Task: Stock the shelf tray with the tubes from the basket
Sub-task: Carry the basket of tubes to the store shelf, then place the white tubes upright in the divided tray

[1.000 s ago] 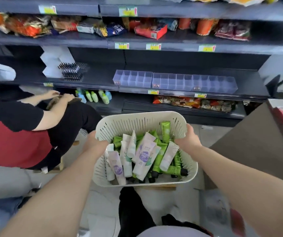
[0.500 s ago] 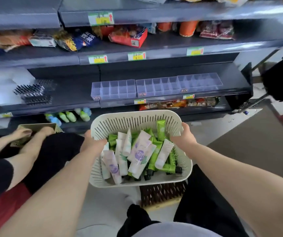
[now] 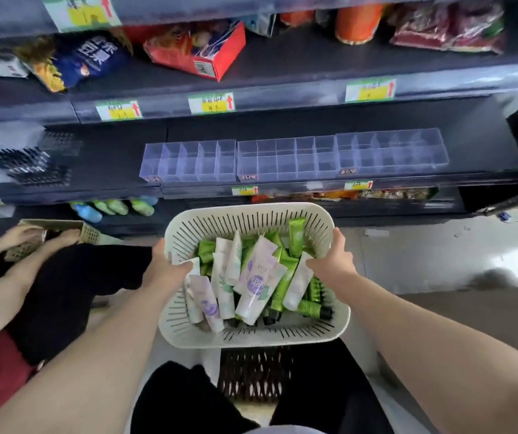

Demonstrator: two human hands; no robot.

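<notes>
Dark tiered shelving [image 3: 314, 67], frame top to centre; yellow-green price labels [image 3: 211, 103] on shelf edges; snack packets [image 3: 91, 57] upper left; pale floor [image 3: 433, 245] at right.

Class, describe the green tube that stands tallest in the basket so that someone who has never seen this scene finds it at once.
Below the shelves, find the white slotted basket held at both sides. Go to its far right corner, just beyond the right hand. A green tube stands nearly upright against the wall there, poking above the heaped white and green tubes.
</notes>
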